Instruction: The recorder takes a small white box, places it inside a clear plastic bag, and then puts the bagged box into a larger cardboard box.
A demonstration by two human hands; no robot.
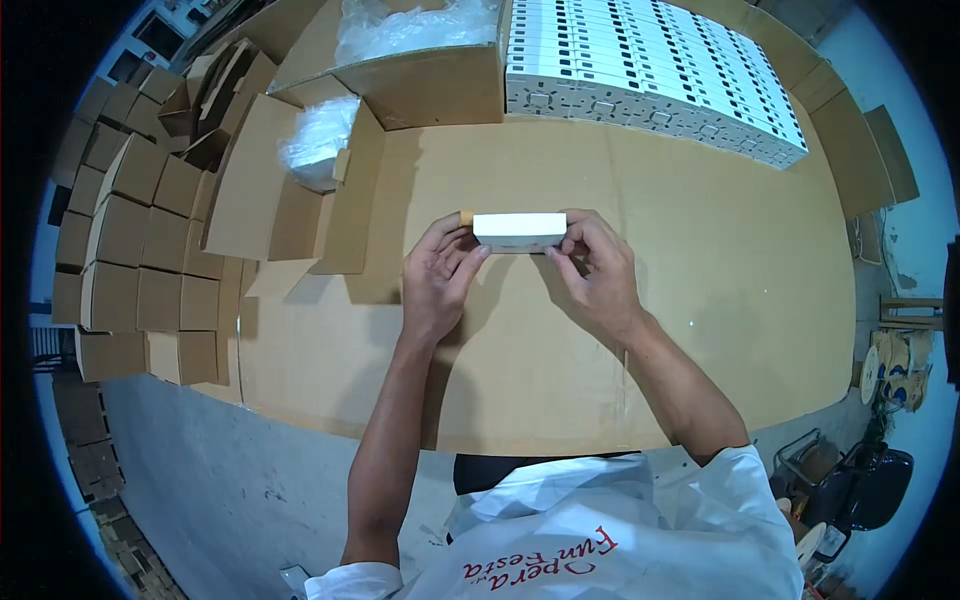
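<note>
Between my hands, above the middle of the cardboard-covered table [520, 370], is a small white box [520, 228]. My left hand [438, 270] grips its left end, thumb at the near lower edge; something orange-tan shows around one fingertip. At the right end, my right hand [597, 265] closes on the box with thumb below and fingers curled behind. The box lies level, its long side toward me. Beyond my hands, at the back right, many white boxes [640, 95] with dark marks stand packed in rows.
An open carton [345, 235] at the left holds clear plastic-wrapped items [320, 145]. Behind it stands a larger carton [430, 90] with clear plastic bags [415, 35]. Brown boxes [150, 230] are stacked at the far left. A black chair [870, 485] stands at lower right.
</note>
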